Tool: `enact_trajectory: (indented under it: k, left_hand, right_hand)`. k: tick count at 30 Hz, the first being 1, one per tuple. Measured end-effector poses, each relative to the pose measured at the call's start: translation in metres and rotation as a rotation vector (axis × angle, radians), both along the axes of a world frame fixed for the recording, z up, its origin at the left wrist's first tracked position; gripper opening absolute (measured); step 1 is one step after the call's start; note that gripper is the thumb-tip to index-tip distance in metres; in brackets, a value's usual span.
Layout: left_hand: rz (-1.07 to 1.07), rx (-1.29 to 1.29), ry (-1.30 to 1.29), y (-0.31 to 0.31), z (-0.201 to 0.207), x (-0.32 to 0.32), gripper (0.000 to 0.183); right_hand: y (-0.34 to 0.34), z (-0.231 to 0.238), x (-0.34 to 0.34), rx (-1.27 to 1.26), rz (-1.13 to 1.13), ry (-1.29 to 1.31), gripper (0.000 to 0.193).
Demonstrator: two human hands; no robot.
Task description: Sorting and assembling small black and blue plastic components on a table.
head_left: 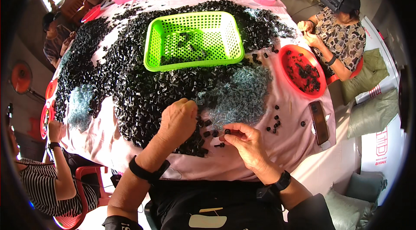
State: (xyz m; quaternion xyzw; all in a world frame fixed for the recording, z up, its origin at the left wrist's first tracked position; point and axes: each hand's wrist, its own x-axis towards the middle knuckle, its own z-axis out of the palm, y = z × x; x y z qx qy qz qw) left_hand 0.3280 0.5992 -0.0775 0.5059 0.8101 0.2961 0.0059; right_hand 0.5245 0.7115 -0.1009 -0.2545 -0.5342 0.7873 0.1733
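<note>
My left hand (179,119) reaches over the edge of a big heap of small black plastic parts (143,108). Its fingers are curled together beside a mound of tiny silvery pieces (245,95) that look like springs; what they hold, if anything, is hidden. Between thumb and forefinger, my right hand (249,145) pinches a small black plastic part (227,131) just above the pink cloth. A few loose black parts lie on the cloth between and below my hands. Beyond both hands, a bright green plastic basket (195,63) sits on the heap with several black parts inside.
A red basin (299,91) holding black parts and a dark phone (319,122) lie to the right on the pink tablecloth (286,143). Another silvery mound (81,106) is at left. Co-workers sit around the table, one at right (340,30) and one at near left (52,178).
</note>
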Motion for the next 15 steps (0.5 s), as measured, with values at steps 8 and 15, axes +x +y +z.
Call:
enact_trajectory:
  k: [8, 15]
  left_hand:
    - [0.049, -0.142, 0.119, -0.003, -0.02, -0.009, 0.01]
    - [0.007, -0.099, 0.079, -0.002, -0.016, 0.001, 0.006]
  right_hand:
    - [-0.002, 0.006, 0.001, -0.059, 0.008, 0.009, 0.021]
    - [0.001, 0.006, 0.0, -0.041, 0.004, -0.013, 0.022]
